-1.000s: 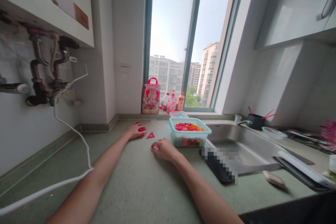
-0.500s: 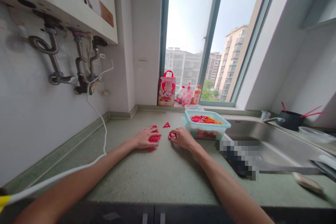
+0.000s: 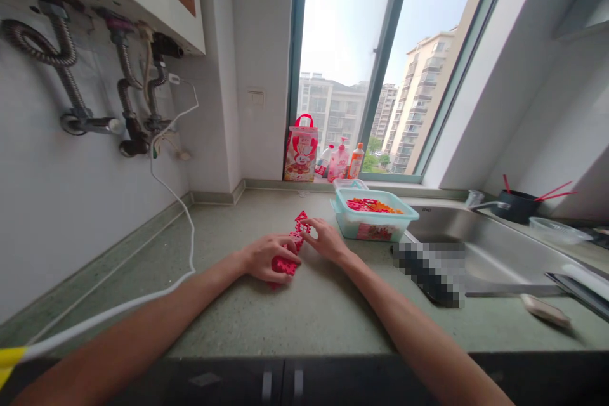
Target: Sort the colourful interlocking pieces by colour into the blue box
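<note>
My left hand [image 3: 266,258] lies over a cluster of joined red plastic building pieces [image 3: 284,266] on the counter, its fingers curled round them; the underside is hidden. Just beyond those fingers, more red notched pieces [image 3: 296,239] show. With thumb and fingers, my right hand [image 3: 328,240] grips a red openwork building piece [image 3: 303,226] close to the cluster's far end. A small red triangular piece [image 3: 302,216] shows just behind it; whether the two touch I cannot tell.
A pale turquoise tub [image 3: 375,228] of red and orange pieces stands right of my hands, beside the sink [image 3: 495,260]. A blurred-out dark object [image 3: 431,276] lies at the sink's edge. A white cable [image 3: 190,235] crosses the left side. Bottles [image 3: 338,163] stand at the window.
My left hand has moved slightly right and nearer me with the red cluster. My right hand has brought its red piece left and away from me, close to the triangle. The view has tilted down.
</note>
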A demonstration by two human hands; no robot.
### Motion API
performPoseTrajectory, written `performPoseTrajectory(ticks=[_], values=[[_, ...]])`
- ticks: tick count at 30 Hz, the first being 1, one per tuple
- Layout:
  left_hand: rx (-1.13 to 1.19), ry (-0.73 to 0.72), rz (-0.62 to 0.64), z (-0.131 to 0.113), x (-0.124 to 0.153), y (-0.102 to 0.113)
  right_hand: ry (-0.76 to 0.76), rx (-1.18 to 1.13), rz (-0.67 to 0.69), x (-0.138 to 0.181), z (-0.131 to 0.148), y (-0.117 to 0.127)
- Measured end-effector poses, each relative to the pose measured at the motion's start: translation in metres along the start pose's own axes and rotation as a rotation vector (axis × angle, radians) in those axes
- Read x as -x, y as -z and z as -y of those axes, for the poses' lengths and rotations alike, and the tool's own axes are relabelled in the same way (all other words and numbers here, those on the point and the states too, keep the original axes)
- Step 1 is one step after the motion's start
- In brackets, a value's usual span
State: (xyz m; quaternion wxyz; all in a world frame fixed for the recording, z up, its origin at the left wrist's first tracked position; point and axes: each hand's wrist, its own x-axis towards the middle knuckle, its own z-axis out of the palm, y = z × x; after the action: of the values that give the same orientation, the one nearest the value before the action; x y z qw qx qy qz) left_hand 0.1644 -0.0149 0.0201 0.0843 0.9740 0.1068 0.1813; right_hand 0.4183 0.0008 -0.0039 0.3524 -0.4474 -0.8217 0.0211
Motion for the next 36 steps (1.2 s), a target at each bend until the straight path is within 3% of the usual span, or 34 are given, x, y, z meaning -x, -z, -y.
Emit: performPoseTrajectory(ticks=[7, 10, 18, 25, 30, 36], values=[[-0.003, -0.058, 0.000, 0.003, -0.001, -0.002, 0.088, -0.010, 0.217, -0.005, 0.007, -0.015], [-0.021, -0.066, -0.009, 0.005, 0.000, -0.002, 0.062, -0.012, 0.219, -0.005, -0.001, -0.011], [-0.045, 0.100, -0.032, 0.027, 0.015, 0.012, -0.044, -0.030, 0.219, 0.000, -0.012, 0.004], [0.045, 0.102, -0.031, 0.043, 0.021, 0.015, 0.037, -0.166, 0.320, 0.004, -0.009, 0.023], [0.068, 0.074, -0.042, 0.044, 0.022, 0.013, -0.018, -0.114, 0.284, 0.004, -0.016, 0.023], [0.042, 0.048, -0.021, 0.036, 0.015, 0.007, 0.107, -0.115, 0.054, 0.001, -0.010, 0.019]])
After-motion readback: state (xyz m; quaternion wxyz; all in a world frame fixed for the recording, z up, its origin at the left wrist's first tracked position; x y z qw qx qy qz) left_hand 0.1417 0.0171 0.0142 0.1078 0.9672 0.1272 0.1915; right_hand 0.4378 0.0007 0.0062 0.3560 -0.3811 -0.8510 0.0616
